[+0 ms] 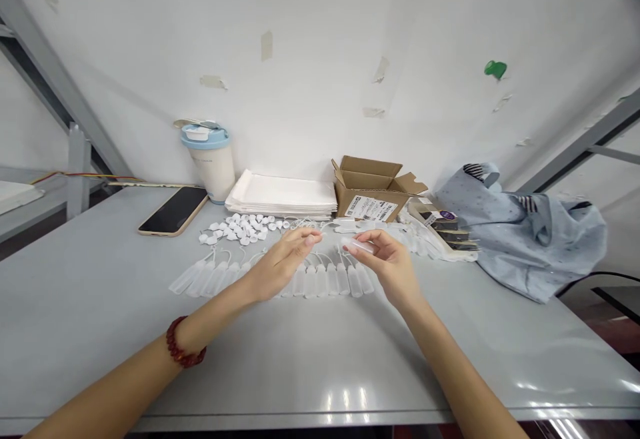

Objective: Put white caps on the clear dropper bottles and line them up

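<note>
My right hand [387, 266] grips a small translucent plastic tube [361, 246] between thumb and fingers, tilted above the table. Facing it, my left hand [283, 262] has its thumb and fingertips pressed together. Whatever lies between those fingertips is too small to make out. Below both hands, a row of similar translucent tubes [327, 280] with thin white loops lies on the grey table [300, 352]. Beyond my left hand sits a pile of small white caps [243, 227]. More clear pieces [420, 240] lie to the right of my right hand.
Along the wall stand a phone [174, 210], a blue-lidded cup [213, 166], a stack of white sheets [283, 194] and an open cardboard box [373, 192]. Further right are a tray of dark packets [447, 229] and a crumpled light-blue cloth [530, 232].
</note>
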Action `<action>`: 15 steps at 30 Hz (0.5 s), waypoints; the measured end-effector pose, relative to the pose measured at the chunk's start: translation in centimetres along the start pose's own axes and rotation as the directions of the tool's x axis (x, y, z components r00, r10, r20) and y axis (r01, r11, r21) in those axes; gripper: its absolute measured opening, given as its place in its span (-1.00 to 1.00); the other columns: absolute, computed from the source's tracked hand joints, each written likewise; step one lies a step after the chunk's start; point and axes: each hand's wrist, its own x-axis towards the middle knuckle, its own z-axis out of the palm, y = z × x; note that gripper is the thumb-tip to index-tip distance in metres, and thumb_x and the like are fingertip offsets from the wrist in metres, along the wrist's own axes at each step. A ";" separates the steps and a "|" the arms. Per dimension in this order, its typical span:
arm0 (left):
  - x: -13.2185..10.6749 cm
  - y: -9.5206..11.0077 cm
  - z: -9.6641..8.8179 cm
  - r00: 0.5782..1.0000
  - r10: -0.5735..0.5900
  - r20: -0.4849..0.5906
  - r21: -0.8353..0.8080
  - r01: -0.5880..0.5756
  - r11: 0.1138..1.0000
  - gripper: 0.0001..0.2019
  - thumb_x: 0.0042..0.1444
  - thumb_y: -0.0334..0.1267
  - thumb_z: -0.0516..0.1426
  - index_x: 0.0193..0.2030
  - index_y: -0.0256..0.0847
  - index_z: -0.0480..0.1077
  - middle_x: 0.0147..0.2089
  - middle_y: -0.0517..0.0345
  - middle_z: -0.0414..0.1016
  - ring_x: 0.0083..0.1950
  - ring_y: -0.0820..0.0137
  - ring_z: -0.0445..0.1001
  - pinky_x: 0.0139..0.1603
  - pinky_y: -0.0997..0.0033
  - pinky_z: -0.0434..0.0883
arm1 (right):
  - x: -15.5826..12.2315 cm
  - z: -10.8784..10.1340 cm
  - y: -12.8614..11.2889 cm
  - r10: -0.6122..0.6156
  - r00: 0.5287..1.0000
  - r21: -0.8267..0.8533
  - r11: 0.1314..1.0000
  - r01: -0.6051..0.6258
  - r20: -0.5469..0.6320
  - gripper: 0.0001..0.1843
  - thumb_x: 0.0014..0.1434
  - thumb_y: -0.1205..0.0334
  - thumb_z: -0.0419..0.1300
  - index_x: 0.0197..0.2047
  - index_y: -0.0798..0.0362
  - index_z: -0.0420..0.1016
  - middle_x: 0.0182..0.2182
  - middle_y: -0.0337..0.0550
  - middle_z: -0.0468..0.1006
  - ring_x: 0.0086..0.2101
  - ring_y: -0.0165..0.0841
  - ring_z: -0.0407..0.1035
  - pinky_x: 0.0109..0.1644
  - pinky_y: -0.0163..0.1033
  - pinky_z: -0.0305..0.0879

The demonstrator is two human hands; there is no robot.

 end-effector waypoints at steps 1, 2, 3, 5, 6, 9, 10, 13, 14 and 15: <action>-0.2 0.2 0.2 1.000 0.001 0.010 -0.026 -0.001 1.000 -0.48 0.31 0.13 -0.19 0.12 -0.08 0.39 0.29 0.10 0.22 0.33 0.18 0.12 0.32 0.14 0.08 | -0.3 0.4 -0.1 0.005 1.000 0.048 0.999 -0.006 0.024 -0.70 -0.09 0.13 0.41 -0.38 0.02 0.40 -0.34 -0.24 0.49 -0.32 -0.35 0.42 -0.28 -0.27 0.32; -0.4 0.5 0.3 1.000 0.008 0.016 -0.047 -0.007 0.999 -0.48 0.31 0.12 -0.19 0.13 -0.06 0.38 0.30 0.12 0.21 0.33 0.18 0.12 0.32 0.15 0.09 | -0.5 0.8 -0.2 0.009 0.999 0.081 0.997 -0.013 0.047 -0.71 -0.09 0.14 0.42 -0.40 0.02 0.39 -0.33 -0.25 0.48 -0.32 -0.37 0.42 -0.28 -0.28 0.32; -0.5 0.6 0.5 1.000 0.015 0.021 -0.063 -0.014 0.998 -0.49 0.31 0.12 -0.19 0.14 -0.05 0.38 0.30 0.14 0.20 0.33 0.18 0.12 0.31 0.16 0.10 | -0.6 1.1 -0.2 0.014 0.998 0.103 0.994 -0.021 0.066 -0.71 -0.09 0.15 0.42 -0.41 0.02 0.38 -0.33 -0.25 0.48 -0.33 -0.38 0.42 -0.27 -0.29 0.32; -0.8 0.8 0.7 0.999 0.030 0.028 -0.079 -0.028 0.996 -0.50 0.32 0.10 -0.20 0.16 -0.02 0.37 0.31 0.17 0.20 0.32 0.19 0.14 0.30 0.17 0.13 | -0.7 1.4 0.0 0.027 0.995 0.122 0.992 -0.039 0.096 -0.72 -0.07 0.16 0.41 -0.41 0.02 0.38 -0.35 -0.27 0.47 -0.35 -0.40 0.41 -0.27 -0.29 0.32; -0.9 0.8 0.7 0.999 0.037 0.032 -0.080 -0.034 0.996 -0.50 0.33 0.09 -0.20 0.16 -0.01 0.37 0.30 0.18 0.21 0.31 0.19 0.15 0.30 0.18 0.14 | -0.7 1.5 0.0 0.033 0.994 0.123 0.991 -0.045 0.101 -0.72 -0.07 0.15 0.41 -0.40 0.02 0.38 -0.36 -0.27 0.47 -0.35 -0.40 0.42 -0.27 -0.29 0.32; -1.1 0.9 0.8 0.998 0.052 0.035 -0.079 -0.049 0.996 -0.51 0.34 0.07 -0.20 0.17 -0.03 0.36 0.28 0.16 0.22 0.30 0.21 0.17 0.27 0.20 0.17 | -0.8 1.5 0.2 0.044 0.995 0.111 0.992 -0.054 0.095 -0.71 -0.06 0.14 0.41 -0.37 0.01 0.39 -0.37 -0.27 0.49 -0.35 -0.38 0.43 -0.26 -0.28 0.32; -1.2 0.9 0.8 0.998 0.062 0.032 -0.078 -0.059 0.995 -0.52 0.34 0.06 -0.20 0.17 -0.04 0.36 0.28 0.15 0.22 0.30 0.21 0.17 0.27 0.21 0.18 | -0.8 1.5 0.2 0.051 0.995 0.102 0.993 -0.060 0.089 -0.71 -0.06 0.13 0.41 -0.35 0.01 0.39 -0.37 -0.27 0.50 -0.34 -0.37 0.44 -0.25 -0.27 0.32; -1.4 1.2 0.8 0.994 0.109 0.021 -0.062 -0.108 0.992 -0.54 0.35 0.02 -0.18 0.17 -0.07 0.36 0.27 0.13 0.23 0.30 0.23 0.17 0.29 0.25 0.16 | -0.8 1.4 0.2 0.073 0.994 0.064 0.995 -0.077 0.076 -0.68 -0.06 0.09 0.41 -0.29 0.00 0.42 -0.37 -0.25 0.54 -0.33 -0.34 0.46 -0.21 -0.23 0.35; -1.5 1.2 0.8 0.992 0.126 0.020 -0.054 -0.125 0.991 -0.55 0.35 0.00 -0.18 0.17 -0.08 0.36 0.27 0.13 0.23 0.30 0.24 0.17 0.30 0.26 0.15 | -0.8 1.4 0.2 0.074 0.994 0.054 0.995 -0.079 0.076 -0.66 -0.06 0.08 0.40 -0.26 0.00 0.44 -0.35 -0.23 0.55 -0.31 -0.33 0.47 -0.19 -0.22 0.36; -1.6 1.3 0.9 0.989 0.144 0.020 -0.046 -0.143 0.989 -0.56 0.35 -0.01 -0.16 0.18 -0.08 0.35 0.27 0.12 0.24 0.30 0.24 0.17 0.31 0.26 0.15 | -0.8 1.4 0.3 0.071 0.994 0.048 0.996 -0.075 0.080 -0.65 -0.06 0.07 0.40 -0.22 -0.01 0.46 -0.30 -0.21 0.57 -0.28 -0.31 0.48 -0.17 -0.20 0.38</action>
